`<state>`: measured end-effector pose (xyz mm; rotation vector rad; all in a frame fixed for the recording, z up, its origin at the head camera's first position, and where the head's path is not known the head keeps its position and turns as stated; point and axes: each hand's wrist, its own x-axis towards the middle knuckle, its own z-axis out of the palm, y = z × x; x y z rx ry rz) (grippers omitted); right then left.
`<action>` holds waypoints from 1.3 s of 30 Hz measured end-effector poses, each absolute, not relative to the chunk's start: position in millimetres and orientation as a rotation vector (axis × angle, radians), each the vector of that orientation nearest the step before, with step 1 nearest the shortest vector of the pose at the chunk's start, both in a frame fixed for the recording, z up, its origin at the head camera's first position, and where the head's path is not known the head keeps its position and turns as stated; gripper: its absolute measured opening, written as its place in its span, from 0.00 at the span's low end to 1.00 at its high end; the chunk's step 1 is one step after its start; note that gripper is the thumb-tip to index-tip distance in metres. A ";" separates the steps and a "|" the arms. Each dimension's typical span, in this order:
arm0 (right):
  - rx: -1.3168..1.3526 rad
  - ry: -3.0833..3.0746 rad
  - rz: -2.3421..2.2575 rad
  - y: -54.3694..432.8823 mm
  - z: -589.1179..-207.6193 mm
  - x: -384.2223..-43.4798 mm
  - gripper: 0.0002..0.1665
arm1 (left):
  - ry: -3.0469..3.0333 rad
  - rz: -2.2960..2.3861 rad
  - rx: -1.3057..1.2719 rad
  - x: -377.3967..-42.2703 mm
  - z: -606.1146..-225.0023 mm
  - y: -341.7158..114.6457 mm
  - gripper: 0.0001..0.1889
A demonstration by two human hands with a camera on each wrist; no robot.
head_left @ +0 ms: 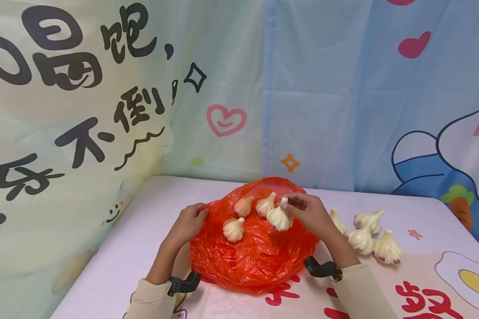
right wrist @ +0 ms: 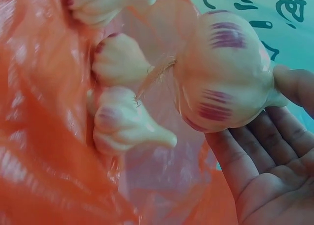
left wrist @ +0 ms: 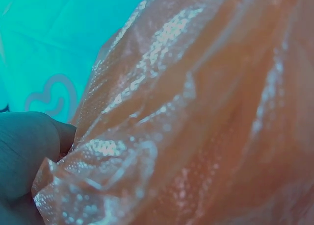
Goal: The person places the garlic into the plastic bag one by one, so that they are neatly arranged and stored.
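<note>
A thin red plastic bag [head_left: 255,266] lies spread and open on the table. My left hand [head_left: 189,223] pinches its left edge; up close, the thumb [left wrist: 37,141] presses on the crinkled film. My right hand [head_left: 312,215] holds a white garlic bulb [head_left: 280,219] by its stem, over the right part of the bag. In the right wrist view this bulb [right wrist: 223,73] shows purple streaks and a dry root tuft. Three more garlic bulbs sit within the bag: one at the front left [head_left: 233,229], one behind it [head_left: 244,206] partly veiled by red film, and one beside the held bulb [head_left: 265,204].
Right of the bag, several garlic bulbs [head_left: 361,239] lie grouped on the table, partly behind my right forearm. The printed tablecloth [head_left: 419,261] covers the table. A cloth backdrop [head_left: 311,88] rises behind and along the left. Dark straps [head_left: 183,283] sit on both wrists.
</note>
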<state>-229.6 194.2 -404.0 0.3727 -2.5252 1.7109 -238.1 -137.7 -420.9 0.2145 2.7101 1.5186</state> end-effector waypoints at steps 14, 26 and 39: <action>0.476 -2.312 1.888 172.1 -413.0 -244.5 0.17 | 2.726 1.497 0.215 -239.1 -421.0 -137.4 0.14; 0.415 -2.369 1.824 153.8 -434.8 -251.7 0.16 | 2.729 1.489 0.220 -239.2 -420.8 -136.9 0.13; 0.475 -2.443 1.766 139.4 -454.7 -251.0 0.15 | 2.748 1.478 0.220 -239.3 -421.7 -136.5 0.13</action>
